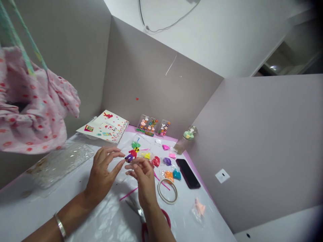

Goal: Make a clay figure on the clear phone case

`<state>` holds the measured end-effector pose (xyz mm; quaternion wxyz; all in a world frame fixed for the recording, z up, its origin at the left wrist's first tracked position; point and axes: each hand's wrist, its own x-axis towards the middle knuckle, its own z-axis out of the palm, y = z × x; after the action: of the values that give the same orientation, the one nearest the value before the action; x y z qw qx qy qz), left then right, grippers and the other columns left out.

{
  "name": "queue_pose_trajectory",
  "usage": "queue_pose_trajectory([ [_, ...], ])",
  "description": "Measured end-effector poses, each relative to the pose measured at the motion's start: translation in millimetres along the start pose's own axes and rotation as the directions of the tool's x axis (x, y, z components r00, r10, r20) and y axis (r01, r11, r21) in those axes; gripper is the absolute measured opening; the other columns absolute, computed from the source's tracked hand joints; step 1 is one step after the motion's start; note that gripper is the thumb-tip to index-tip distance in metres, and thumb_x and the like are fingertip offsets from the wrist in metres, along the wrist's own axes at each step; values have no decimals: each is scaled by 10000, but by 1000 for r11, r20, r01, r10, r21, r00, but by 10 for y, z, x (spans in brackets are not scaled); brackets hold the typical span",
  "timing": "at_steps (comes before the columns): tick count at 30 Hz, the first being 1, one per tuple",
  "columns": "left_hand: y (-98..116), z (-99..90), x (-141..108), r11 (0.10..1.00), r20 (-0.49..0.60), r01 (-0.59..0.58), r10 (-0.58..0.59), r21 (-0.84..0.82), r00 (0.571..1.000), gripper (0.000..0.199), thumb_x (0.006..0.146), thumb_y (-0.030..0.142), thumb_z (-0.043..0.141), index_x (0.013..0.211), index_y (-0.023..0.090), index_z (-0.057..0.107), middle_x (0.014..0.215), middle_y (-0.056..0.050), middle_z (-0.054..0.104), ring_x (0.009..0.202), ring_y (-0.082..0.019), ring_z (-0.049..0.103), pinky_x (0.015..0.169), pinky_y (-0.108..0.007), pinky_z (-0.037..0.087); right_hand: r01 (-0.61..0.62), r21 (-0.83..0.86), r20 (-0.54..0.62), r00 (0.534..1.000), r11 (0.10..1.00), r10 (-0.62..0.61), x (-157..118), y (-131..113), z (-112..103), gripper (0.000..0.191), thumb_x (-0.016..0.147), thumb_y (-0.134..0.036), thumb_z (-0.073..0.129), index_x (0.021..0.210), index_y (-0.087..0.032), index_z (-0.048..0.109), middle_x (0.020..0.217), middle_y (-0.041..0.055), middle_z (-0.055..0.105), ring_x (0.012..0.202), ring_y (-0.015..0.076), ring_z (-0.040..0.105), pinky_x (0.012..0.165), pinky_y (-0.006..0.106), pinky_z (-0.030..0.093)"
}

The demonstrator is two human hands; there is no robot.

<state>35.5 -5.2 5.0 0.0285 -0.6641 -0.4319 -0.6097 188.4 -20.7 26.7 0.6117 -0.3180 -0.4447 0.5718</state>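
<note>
A small clay figure (132, 154) with a yellow-and-black head, red top and purple legs lies on a clear, thin sheet or case that is hard to make out. My left hand (103, 171) comes in from the left, thumb and index fingertip pinched at the figure's dark foot. From the right, my right hand (143, 178) bends its fingers beside the purple legs, thumb against the fingers; whatever is between them is hidden. Under my right wrist lie scissors (137, 207) with red handles, partly covered. A pink stick (129, 194) rests near the blades.
Bags of coloured clay, such as red (155, 161), purple (167, 161) and blue (177, 174), lie beyond my right hand. Nearby are a tape roll (158, 194), phone (188, 173) and bottle (183, 143). Decorated clear cases (164, 127) lean on the wall; a notebook (103, 126) lies left.
</note>
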Motion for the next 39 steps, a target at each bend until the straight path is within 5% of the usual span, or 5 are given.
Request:
queue_pose_trajectory([
  [24,-73,13,0,997,14,-80,80,-8,997,36,1043,259,640,1070,267,662,1098,-55,669,1110,-294,637,1050,-530,450,-29,14,4,1000,999,29,11,12,-16,236,805,-372,889,911,-211,751,883,16,765,817,176,753,748,279,583],
  [39,-13,-7,-30,979,-13,-188,190,80,982,107,993,169,698,1054,253,669,1110,-77,682,1182,-321,636,1175,-657,359,2,-4,-7,1000,1000,-2,18,37,-11,234,808,-395,881,891,-220,750,870,12,744,826,178,727,755,289,592],
])
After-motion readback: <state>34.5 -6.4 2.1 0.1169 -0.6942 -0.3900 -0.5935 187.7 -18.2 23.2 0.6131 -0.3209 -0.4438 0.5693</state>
